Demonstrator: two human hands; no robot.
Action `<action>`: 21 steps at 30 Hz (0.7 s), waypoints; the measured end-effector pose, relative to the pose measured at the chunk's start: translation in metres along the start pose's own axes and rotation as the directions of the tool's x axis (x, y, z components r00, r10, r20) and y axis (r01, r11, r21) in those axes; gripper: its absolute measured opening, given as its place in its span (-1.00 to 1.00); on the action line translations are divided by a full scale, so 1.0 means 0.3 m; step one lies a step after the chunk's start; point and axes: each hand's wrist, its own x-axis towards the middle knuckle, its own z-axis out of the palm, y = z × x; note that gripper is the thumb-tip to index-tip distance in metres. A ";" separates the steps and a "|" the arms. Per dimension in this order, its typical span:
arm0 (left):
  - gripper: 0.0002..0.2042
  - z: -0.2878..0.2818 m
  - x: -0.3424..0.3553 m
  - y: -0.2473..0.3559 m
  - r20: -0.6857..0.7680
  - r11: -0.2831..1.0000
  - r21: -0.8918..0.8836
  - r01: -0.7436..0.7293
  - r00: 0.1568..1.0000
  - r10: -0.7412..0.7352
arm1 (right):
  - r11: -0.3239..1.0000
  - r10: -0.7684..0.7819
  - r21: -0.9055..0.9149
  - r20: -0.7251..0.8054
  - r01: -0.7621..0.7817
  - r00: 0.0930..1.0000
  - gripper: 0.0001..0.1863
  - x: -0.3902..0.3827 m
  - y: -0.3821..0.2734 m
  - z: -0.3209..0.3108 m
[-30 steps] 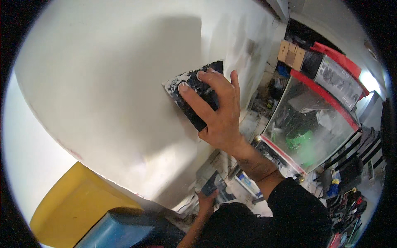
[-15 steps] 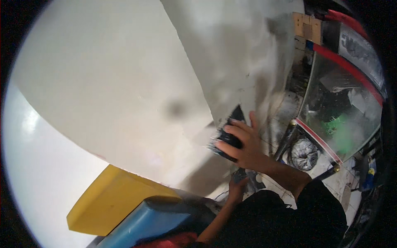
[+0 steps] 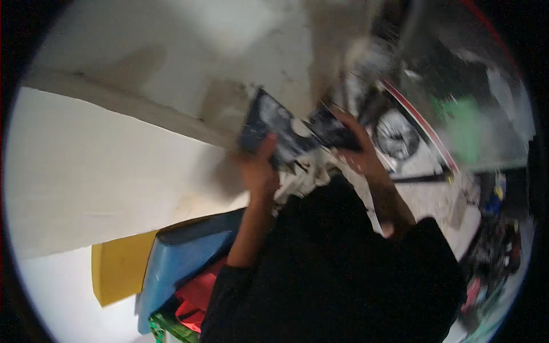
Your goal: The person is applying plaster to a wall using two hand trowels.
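Now the right hand [image 3: 362, 150], over the pale wall a second ago, has its fingers clamped on the black scraper [image 3: 333, 130] beside the dark plate [image 3: 271, 123]; the left hand [image 3: 261, 171], fingers gripping that plate, shows higher in view.

L fingers [image 3: 267, 145] hold plate [image 3: 280, 127], R fingers [image 3: 348, 121] scraper [image 3: 333, 131].

The left hand [image 3: 260, 170] is closed in a grip, its thumb [image 3: 267, 146] pointing upward, and the left forearm [image 3: 251, 228] stands steeply below it. The right hand [image 3: 361, 150], near the left one, is also gripping; the right forearm [image 3: 390, 194] leans upward to the left.
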 end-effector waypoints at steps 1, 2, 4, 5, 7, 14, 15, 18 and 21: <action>-0.61 -0.008 0.016 0.004 -0.071 0.997 0.072 0.003 0.997 0.002 | 0.999 0.023 0.038 0.055 -0.025 0.998 -0.28 -0.010 0.039 -0.006; -0.60 -0.056 0.032 -0.088 -0.024 0.960 0.248 -0.131 0.990 0.141 | 0.993 0.022 -0.118 0.075 -0.013 0.997 -0.27 -0.008 0.048 -0.005; -0.60 0.066 0.035 -0.053 -0.132 0.974 0.127 0.189 0.976 -0.173 | 0.959 0.015 -0.284 0.079 0.009 0.997 -0.39 -0.042 0.124 -0.073; -0.61 0.040 0.082 -0.140 -0.027 0.900 0.435 0.007 1.000 0.005 | 0.943 0.092 -0.326 0.069 -0.065 0.993 -0.41 -0.052 0.145 -0.085; -0.59 0.166 0.058 -0.081 0.102 0.992 -0.007 0.122 0.987 -0.121 | 0.870 0.399 -0.349 0.084 -0.348 0.913 -0.39 -0.164 0.346 -0.256; -0.55 0.183 -0.062 0.057 0.120 0.990 0.047 0.131 0.983 -0.136 | 0.925 0.371 -0.175 0.227 -0.337 0.901 -0.35 0.132 0.463 -0.302; -0.54 0.150 -0.093 0.009 0.097 0.982 -0.119 0.148 0.986 -0.137 | 0.951 0.307 -0.124 0.267 -0.284 0.913 -0.34 0.225 0.438 -0.250; -0.60 0.099 -0.161 -0.043 -0.015 0.926 -0.283 0.249 0.964 -0.264 | 0.995 0.058 0.060 0.272 -0.077 0.961 -0.32 0.533 0.284 -0.135; -0.59 0.087 -0.216 0.030 -0.076 0.922 -0.345 0.177 0.974 -0.215 | 0.934 -0.192 0.329 0.126 0.142 0.973 -0.32 0.754 0.020 -0.022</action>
